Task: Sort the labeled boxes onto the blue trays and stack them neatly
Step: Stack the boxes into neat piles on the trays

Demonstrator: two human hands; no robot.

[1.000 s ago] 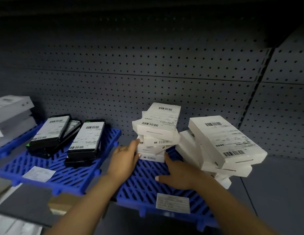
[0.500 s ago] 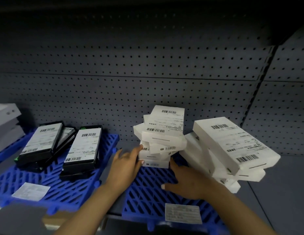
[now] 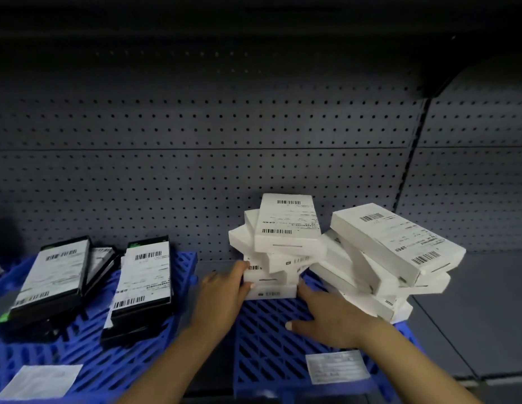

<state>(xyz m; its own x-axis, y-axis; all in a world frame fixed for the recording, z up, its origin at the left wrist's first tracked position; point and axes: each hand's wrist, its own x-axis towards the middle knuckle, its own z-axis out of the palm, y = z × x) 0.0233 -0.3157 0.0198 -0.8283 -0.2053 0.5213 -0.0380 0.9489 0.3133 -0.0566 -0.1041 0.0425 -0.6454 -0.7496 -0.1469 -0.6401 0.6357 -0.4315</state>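
Your sorting looks done, black boxes (image 3: 52,275) on the left blue tray (image 3: 87,363) and white boxes (image 3: 286,228) on the right blue tray (image 3: 268,345), but both white piles lie crooked, your left hand (image 3: 224,295) and right hand (image 3: 332,319) pressing flat-fingered against the nearer pile's base to square it.

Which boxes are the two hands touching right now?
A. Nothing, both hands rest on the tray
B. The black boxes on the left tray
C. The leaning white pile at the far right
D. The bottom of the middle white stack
D: the left hand and the right hand flank the lowest boxes of the middle white stack on the right blue tray.
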